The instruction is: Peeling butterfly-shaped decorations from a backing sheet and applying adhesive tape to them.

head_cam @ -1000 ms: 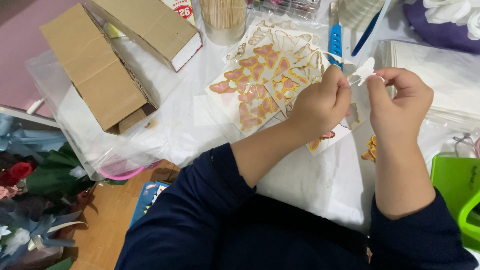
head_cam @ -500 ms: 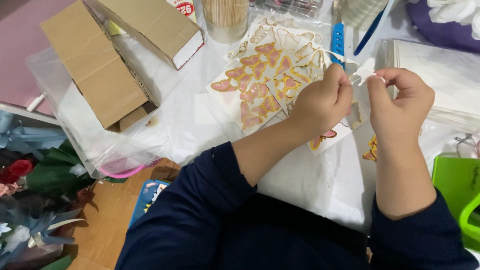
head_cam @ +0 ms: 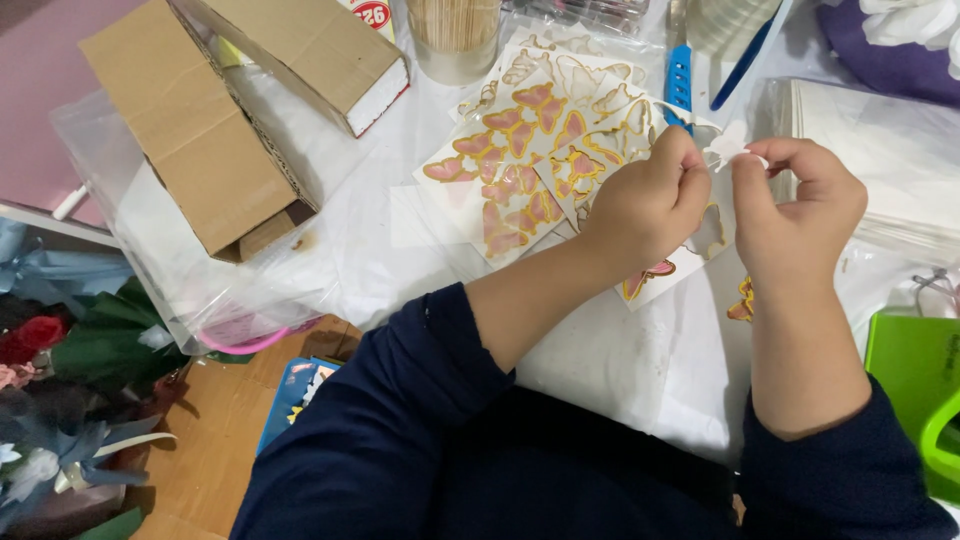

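Both fingers pinching white cutout

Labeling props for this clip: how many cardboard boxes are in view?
2. One large cardboard box lies at upper left on a clear plastic bag. A second cardboard box sits just right of it, at the top edge. More may be hidden out of frame.

White table carries butterfly sheets, cardboard box.

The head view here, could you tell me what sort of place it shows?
Probably a home craft table: butterfly sticker sheets, an open cardboard box and artificial flowers surround the hands.
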